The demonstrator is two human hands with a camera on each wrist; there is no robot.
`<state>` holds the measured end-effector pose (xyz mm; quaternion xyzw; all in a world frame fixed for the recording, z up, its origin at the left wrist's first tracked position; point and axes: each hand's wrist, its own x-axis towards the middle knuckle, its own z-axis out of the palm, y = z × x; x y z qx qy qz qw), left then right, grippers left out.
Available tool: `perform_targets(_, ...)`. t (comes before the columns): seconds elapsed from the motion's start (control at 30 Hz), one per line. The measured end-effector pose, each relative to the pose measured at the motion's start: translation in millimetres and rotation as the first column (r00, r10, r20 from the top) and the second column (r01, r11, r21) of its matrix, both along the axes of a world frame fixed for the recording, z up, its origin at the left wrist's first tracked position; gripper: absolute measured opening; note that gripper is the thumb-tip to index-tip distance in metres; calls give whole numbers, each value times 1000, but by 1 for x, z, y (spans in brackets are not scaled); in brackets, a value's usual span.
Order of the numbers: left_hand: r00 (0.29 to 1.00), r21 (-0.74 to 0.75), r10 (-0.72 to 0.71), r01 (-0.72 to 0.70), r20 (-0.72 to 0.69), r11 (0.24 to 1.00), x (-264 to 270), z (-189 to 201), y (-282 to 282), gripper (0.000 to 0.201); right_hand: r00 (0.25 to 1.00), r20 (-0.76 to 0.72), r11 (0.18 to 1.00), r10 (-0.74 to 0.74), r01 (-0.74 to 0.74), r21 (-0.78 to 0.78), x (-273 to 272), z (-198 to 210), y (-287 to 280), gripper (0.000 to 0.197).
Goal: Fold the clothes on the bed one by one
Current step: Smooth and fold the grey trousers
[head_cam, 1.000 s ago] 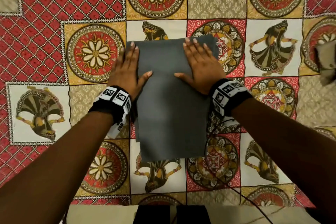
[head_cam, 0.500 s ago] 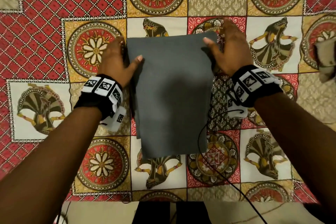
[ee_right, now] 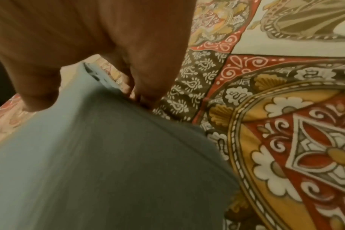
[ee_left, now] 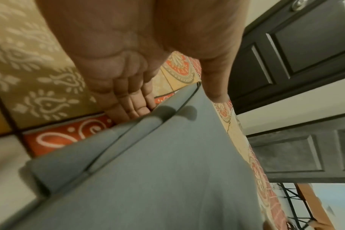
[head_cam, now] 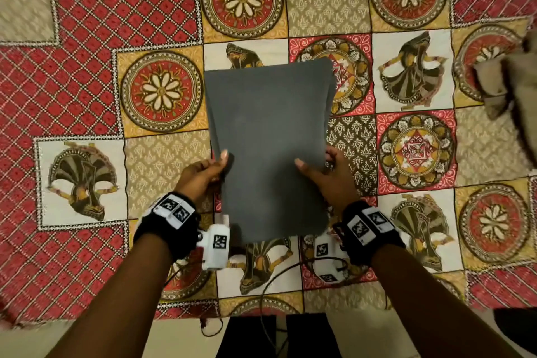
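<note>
Your left hand (head_cam: 200,174) grips the left edge of the grey folded garment (head_cam: 270,148) about midway along its length. The thumb lies on top of the cloth, and the fingers (ee_left: 132,107) are tucked under the edge, slightly bent and close together, so the layers are pinched between thumb and fingers. In the left wrist view you can see several stacked layers of the fold at that edge, with the fingertips touching the underside.

Your right hand (head_cam: 328,180) takes the opposite edge the same way: thumb on the upper face, pointing inward, and fingers (ee_right: 148,87) curled beneath the right edge, gripping the cloth. The exact spread of those lower fingers is hard to read in the right wrist view, since the cloth hides their tips.

The garment lies lengthwise on the bed (head_cam: 87,96), over the patterned red, yellow and cream bedcover, roughly in the middle of your view. Its far end sits flat near a dancer panel of the print, and its near end reaches down between your two wrists. The wrist views show the edges raised a little where your hands hold them.

A second beige garment (head_cam: 511,81), crumpled, lies well apart at the right edge of the bed.
</note>
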<state>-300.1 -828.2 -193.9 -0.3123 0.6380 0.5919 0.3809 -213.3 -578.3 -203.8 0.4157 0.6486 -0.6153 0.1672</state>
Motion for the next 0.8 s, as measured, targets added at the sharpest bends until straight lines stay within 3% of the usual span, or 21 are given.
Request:
perform_targets(0.03,1000,40,20,-20,5,999,-1,2,5,49,1000,-9,1000,-5,5,8,1,0,-4,97)
perform_targets(0.1,1000,114,21,-23,22,993,-5,9,13,14,996,-13,994,-90,89,-63,-4,5,-6,80)
perform_targets(0.2,993,179,51,-69,103,981,-20,7,16,39,983,-31,961,-180,168,-221,-17,8,-2,51)
perform_targets(0.33,990,166,41,-63,133,984,-30,5,19,46,985,32,947,-169,172,-272,-38,12,-4,52)
perform_targets(0.43,990,100,48,-61,132,993,-27,12,20,50,992,105,911,-64,101,-401,-45,21,-5,26)
perform_targets(0.5,988,112,56,-72,141,991,-30,23,17,53,991,125,893,-42,94,-439,-50,28,-1,34)
perform_targets(0.57,994,174,74,-88,86,981,-35,42,14,44,994,73,899,-78,102,-426,-53,39,6,48)
perform_targets(0.63,993,234,111,-97,-48,967,-39,67,12,26,993,-19,897,-113,94,-431,-54,60,15,44)
perform_targets(0.8,949,320,172,-82,-264,944,-21,122,6,19,969,-225,945,-104,25,-327,-30,128,25,35)
